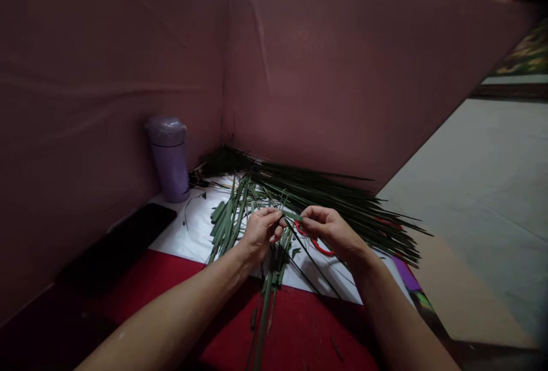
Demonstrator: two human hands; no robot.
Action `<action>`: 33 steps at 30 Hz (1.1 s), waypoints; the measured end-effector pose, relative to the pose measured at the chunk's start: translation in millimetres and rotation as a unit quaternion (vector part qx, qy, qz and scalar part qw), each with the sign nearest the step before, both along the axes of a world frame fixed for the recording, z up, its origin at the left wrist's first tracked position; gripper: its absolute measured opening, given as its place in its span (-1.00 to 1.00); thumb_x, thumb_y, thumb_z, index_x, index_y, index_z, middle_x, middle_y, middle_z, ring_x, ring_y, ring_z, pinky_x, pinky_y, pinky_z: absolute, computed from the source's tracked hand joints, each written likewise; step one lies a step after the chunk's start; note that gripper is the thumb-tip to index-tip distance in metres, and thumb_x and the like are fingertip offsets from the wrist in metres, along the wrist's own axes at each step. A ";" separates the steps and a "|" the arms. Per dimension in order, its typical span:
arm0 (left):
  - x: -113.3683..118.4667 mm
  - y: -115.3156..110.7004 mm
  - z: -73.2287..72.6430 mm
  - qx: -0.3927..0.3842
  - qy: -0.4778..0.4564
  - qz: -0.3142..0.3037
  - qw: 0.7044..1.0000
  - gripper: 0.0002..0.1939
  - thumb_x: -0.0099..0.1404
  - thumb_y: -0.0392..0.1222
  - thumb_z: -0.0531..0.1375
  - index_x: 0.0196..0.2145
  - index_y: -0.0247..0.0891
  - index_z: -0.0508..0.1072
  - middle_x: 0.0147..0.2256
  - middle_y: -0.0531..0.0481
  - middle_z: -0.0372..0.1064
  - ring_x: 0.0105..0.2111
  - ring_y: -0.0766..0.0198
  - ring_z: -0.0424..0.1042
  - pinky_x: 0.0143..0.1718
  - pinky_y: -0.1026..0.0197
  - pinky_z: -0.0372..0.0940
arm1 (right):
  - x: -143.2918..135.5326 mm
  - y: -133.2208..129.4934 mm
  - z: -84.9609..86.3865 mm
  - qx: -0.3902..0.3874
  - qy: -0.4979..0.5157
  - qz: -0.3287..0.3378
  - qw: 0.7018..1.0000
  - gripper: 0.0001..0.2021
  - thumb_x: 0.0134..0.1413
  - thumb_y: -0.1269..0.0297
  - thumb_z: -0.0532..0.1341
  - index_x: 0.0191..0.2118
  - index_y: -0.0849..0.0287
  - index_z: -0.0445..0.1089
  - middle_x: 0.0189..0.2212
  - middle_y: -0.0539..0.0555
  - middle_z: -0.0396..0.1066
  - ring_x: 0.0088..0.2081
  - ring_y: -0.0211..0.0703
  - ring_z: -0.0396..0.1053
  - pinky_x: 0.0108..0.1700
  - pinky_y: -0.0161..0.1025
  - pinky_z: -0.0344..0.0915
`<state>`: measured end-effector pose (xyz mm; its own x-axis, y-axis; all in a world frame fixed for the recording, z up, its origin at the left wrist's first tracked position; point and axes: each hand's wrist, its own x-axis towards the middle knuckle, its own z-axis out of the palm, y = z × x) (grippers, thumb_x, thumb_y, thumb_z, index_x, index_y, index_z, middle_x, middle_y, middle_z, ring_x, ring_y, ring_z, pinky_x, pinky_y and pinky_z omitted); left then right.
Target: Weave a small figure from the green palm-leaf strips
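A short green leaf strip point(291, 215) stretches between my two hands, above a white sheet. My left hand point(262, 233) pinches its left end between thumb and fingertips, where a thin looped strand also rises. The right end sits in the pinch of my right hand point(327, 228). Red-handled scissors point(320, 247) lie just under my right hand, their blades hidden. Cut leaf strips point(229, 220) are heaped left of my left hand, and a bundle of long leaves point(273, 279) runs below it towards me.
Long dark green leaves point(334, 191) are piled along the back, reaching right. A purple tumbler point(170, 160) stands at the back left, beside a dark flat object point(141, 228). The white sheet point(188, 240) lies on a red cloth point(171, 271). Pink panels point(308, 74) enclose the left and back.
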<state>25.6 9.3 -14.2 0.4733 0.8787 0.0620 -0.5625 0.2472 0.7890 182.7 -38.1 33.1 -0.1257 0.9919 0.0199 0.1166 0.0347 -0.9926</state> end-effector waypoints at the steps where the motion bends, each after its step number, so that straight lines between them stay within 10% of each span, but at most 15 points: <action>1: -0.1 0.1 0.1 -0.007 -0.002 -0.004 1.000 -0.83 0.02 -0.18 0.20 -0.52 -0.36 0.31 -0.59 0.07 0.27 -0.76 0.55 0.09 -0.76 0.40 -0.12 | 1.3 -1.4 1.2 -0.006 0.028 0.009 1.000 -0.83 -0.12 0.24 0.27 -0.50 0.21 0.30 -0.61 -0.08 0.21 -0.59 -0.39 0.08 -0.52 -0.38 0.00; 11: -1.4 0.7 -1.0 -0.051 -0.014 -0.012 0.999 -0.86 0.03 -0.25 0.19 -0.49 -0.35 0.29 -0.60 0.07 0.27 -0.75 0.54 0.12 -0.75 0.43 -0.06 | 17.8 -7.7 -10.5 -0.014 0.167 -0.050 0.985 -0.81 -0.22 0.28 0.33 -0.39 0.14 0.35 -0.49 -0.03 0.34 -0.48 -0.31 0.26 -0.37 -0.32 0.17; 24: 2.1 -1.7 -5.0 -0.073 -0.034 -0.124 0.989 -0.92 0.06 -0.30 0.15 -0.50 -0.36 0.29 -0.60 0.07 0.24 -0.76 0.54 0.11 -0.77 0.44 -0.08 | -0.4 -5.9 -18.4 0.063 0.020 -0.056 0.996 -0.88 -0.11 0.29 0.25 -0.43 0.22 0.32 -0.58 -0.07 0.27 -0.58 -0.39 0.13 -0.54 -0.40 0.07; 33: 2.7 -6.1 -2.4 -0.127 -0.039 -0.122 0.984 -0.94 0.07 -0.35 0.15 -0.51 -0.37 0.29 -0.60 0.06 0.25 -0.74 0.54 0.14 -0.76 0.46 -0.03 | -4.5 -4.4 -27.1 0.234 -0.173 -0.190 0.938 -0.95 0.03 0.33 0.11 -0.35 0.16 0.28 -0.45 0.02 0.31 -0.41 -0.22 0.28 -0.36 -0.29 0.22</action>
<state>28.4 3.2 -16.6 0.6750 0.7310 -0.0999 -0.5178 0.5658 0.6417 178.2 -42.6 6.0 0.1557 0.8590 0.4877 0.5216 0.3478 -0.7791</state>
